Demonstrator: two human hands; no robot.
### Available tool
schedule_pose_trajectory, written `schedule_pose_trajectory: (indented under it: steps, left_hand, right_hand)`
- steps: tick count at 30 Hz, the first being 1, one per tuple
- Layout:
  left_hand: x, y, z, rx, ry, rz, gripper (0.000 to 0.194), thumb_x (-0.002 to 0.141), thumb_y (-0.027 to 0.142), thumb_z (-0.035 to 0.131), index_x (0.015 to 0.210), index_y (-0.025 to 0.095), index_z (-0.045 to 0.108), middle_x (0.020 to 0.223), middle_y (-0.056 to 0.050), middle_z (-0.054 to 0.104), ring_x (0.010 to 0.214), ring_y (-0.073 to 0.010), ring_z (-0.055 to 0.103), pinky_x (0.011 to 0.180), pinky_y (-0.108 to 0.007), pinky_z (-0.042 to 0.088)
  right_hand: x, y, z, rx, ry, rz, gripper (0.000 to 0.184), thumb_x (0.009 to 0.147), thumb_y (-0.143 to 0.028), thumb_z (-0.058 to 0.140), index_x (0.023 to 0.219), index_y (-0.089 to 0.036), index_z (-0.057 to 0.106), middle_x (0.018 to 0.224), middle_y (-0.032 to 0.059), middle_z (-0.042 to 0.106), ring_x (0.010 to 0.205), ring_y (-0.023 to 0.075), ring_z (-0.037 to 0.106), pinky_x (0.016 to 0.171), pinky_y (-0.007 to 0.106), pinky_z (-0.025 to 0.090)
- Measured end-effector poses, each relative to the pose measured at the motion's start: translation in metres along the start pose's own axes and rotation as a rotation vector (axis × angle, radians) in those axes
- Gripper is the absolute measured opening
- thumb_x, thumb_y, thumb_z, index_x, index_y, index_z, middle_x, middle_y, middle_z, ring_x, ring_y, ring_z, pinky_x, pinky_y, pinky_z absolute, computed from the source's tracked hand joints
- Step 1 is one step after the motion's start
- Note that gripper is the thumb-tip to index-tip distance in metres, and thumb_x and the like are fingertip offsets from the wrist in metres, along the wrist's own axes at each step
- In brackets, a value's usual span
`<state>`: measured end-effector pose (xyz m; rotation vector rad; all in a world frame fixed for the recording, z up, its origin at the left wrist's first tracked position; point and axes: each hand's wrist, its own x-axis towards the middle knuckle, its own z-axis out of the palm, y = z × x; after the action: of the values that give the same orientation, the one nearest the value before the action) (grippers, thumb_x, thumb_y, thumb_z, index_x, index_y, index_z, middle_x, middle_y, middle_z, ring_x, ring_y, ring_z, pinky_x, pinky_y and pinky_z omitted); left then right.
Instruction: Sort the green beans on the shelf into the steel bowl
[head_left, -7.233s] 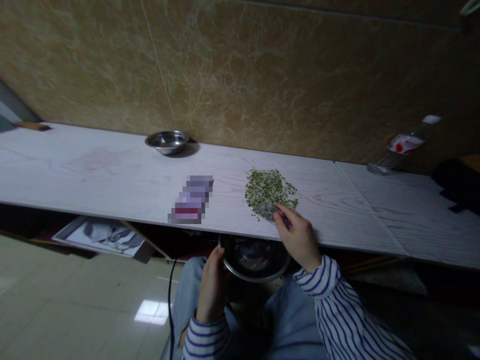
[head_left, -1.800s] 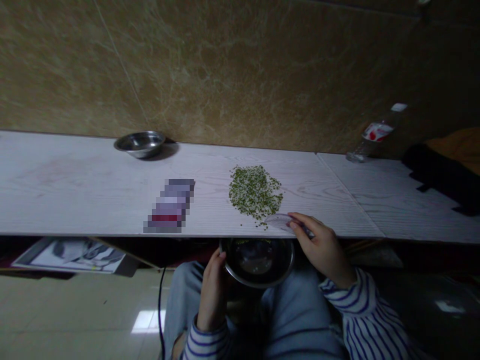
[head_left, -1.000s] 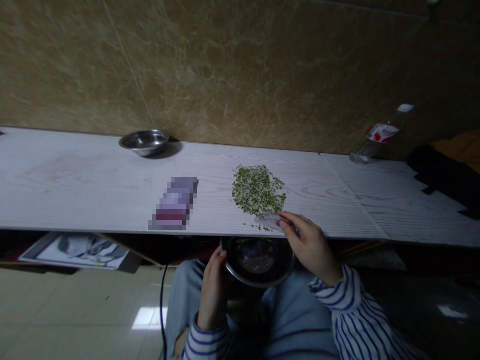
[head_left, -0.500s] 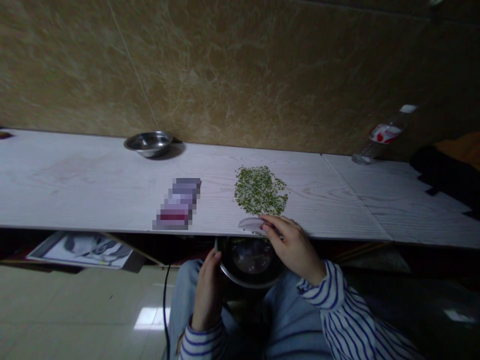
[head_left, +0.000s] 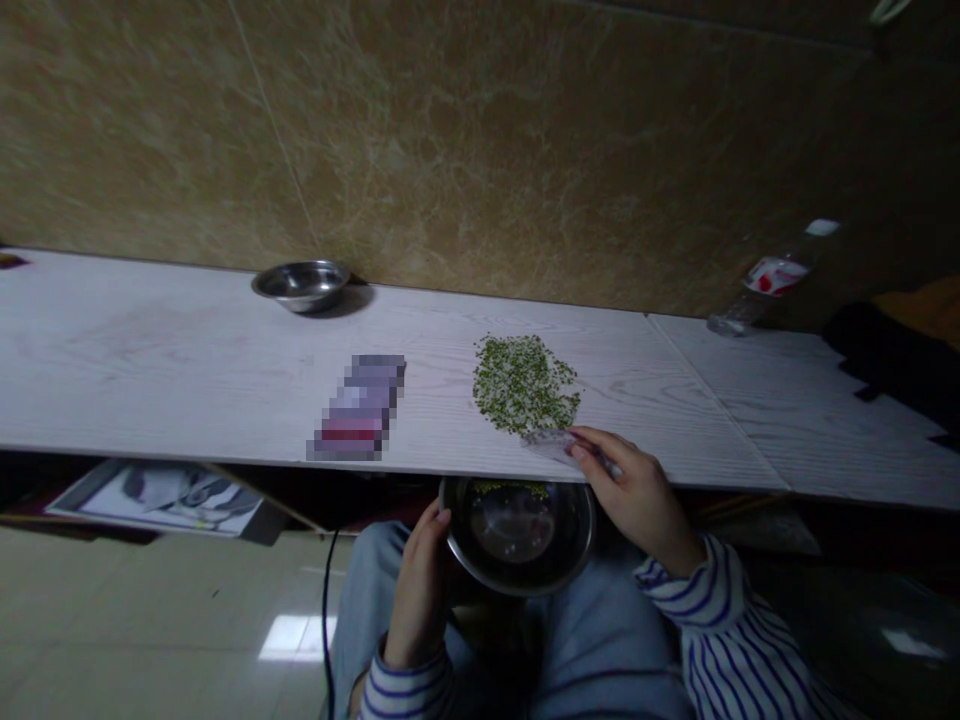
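My left hand (head_left: 424, 575) grips the left rim of a metal bowl (head_left: 517, 585), which is just below the table's front edge. Some small green beans (head_left: 514, 490) lie inside, against the bowl's far side. Between the thumb and fingers of my right hand (head_left: 626, 490) is a thin, translucent plastic piece (head_left: 544, 440). It is low at the tabletop, by the near side of a loose patch of small green beans (head_left: 517, 385). Part of the plastic piece is hidden by my fingers.
On the white tabletop (head_left: 150, 360) a shallow metal bowl (head_left: 301, 288) stands near the wall, with a pixelated flat object (head_left: 360, 405) in front of it. A plastic bottle (head_left: 776, 280) and dark cloth (head_left: 892, 350) are at the right. An open drawer (head_left: 161, 500) is below left.
My right hand has moved right with the plastic piece, away from above the bowl. The bowl's inside now shows more, with green beans in it. My left hand stays on the rim.
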<state>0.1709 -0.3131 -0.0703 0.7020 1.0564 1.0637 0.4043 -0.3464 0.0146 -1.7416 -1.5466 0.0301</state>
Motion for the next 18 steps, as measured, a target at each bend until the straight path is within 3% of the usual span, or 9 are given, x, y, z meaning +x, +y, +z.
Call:
schedule_pose_trajectory:
  steps: [3,6,10,18]
  left_hand:
    - [0.001,-0.001,0.000,-0.062,-0.063,-0.094,0.039,0.081,0.045,0.065,0.112,0.024,0.076,0.122,-0.007,0.075,0.126,-0.0344,0.060,0.103,-0.043,0.049]
    - [0.002,-0.003,-0.001,-0.070,-0.079,-0.084,0.036,0.083,0.043,0.064,0.113,0.025,0.075,0.129,-0.006,0.072,0.134,-0.0319,0.053,0.108,-0.041,0.044]
    - [0.002,-0.006,-0.002,-0.092,-0.072,-0.102,0.034,0.084,0.042,0.065,0.112,0.027,0.075,0.127,-0.006,0.073,0.130,-0.0302,0.057,0.109,-0.041,0.043]
    - [0.000,-0.007,0.006,-0.122,-0.106,-0.125,0.042,0.082,0.043,0.067,0.116,0.021,0.075,0.132,-0.010,0.070,0.132,-0.0348,0.054,0.110,-0.048,0.041]
  right_hand:
    - [0.006,0.000,0.004,-0.011,-0.034,-0.027,0.027,0.094,-0.028,0.055,0.112,-0.021,0.073,0.107,0.0091,0.078,0.096,0.0243,0.073,0.087,0.038,0.058]
    - [0.017,0.003,0.009,-0.009,-0.029,-0.020,0.028,0.094,-0.027,0.054,0.112,-0.020,0.073,0.108,0.0095,0.078,0.097,0.0243,0.073,0.086,0.037,0.058]
    - [0.032,0.012,0.016,0.010,-0.035,0.004,0.029,0.093,-0.029,0.053,0.114,-0.022,0.073,0.110,0.0085,0.078,0.098,0.0238,0.073,0.086,0.037,0.058]
    - [0.049,0.021,0.011,0.065,0.072,0.038,0.030,0.091,-0.032,0.054,0.112,-0.020,0.073,0.107,0.0091,0.078,0.094,0.0229,0.073,0.086,0.036,0.058]
